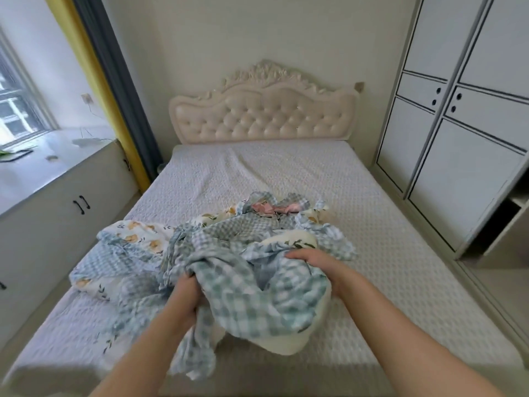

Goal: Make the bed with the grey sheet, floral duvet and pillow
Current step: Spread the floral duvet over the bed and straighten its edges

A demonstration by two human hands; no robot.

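left hand (186, 296) fists checked cloth (252, 296) lower centre, right hand (312, 263) grip can't tell; tangled with floral duvet (134, 236), pull may drag everything

We are reading no text, label, brand, number or sign anywhere. Floral duvet (134, 236) is showing only flower and check print. Wardrobe (458, 144) doors are showing only dark lines and round holes, no lettering.
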